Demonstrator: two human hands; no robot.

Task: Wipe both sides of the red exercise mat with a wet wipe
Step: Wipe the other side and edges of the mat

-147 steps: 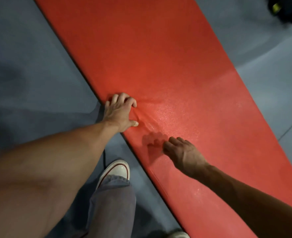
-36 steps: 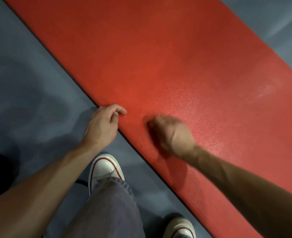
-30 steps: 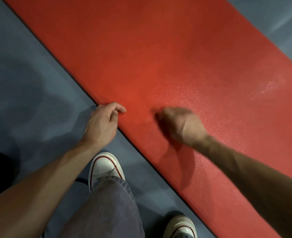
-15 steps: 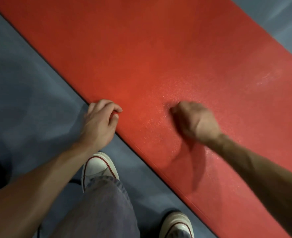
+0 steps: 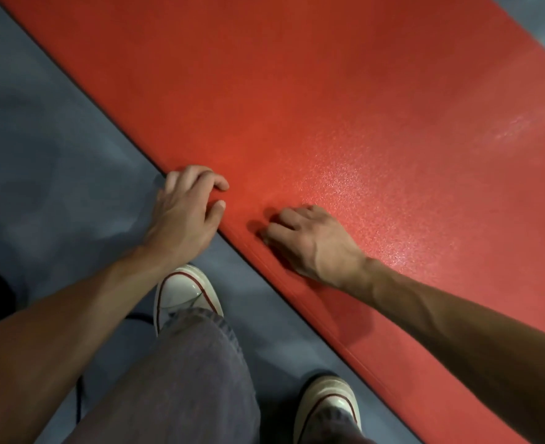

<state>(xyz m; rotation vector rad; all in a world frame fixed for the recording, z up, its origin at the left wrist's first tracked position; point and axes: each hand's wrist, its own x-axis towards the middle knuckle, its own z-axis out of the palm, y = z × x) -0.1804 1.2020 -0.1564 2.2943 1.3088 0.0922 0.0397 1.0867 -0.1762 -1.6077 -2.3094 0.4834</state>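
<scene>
The red exercise mat [image 5: 344,107] lies flat on the floor, running diagonally from the top left to the bottom right. My left hand [image 5: 184,216] is at the mat's near edge, with fingers and thumb curled onto that edge. My right hand [image 5: 309,241] rests on the mat just inside the same edge, a little to the right of the left hand. Its fingers are curled under toward the surface. No wet wipe shows anywhere; whatever lies under the right hand's fingers is hidden.
Grey-blue floor [image 5: 56,155] borders the mat on the near left and at the far top right. My legs in grey trousers [image 5: 181,379] and two white sneakers [image 5: 184,290] [image 5: 328,402] stand beside the mat's near edge.
My right hand has come back from the middle of the mat to its near edge, close to my left hand. The left hand stays at the edge.
</scene>
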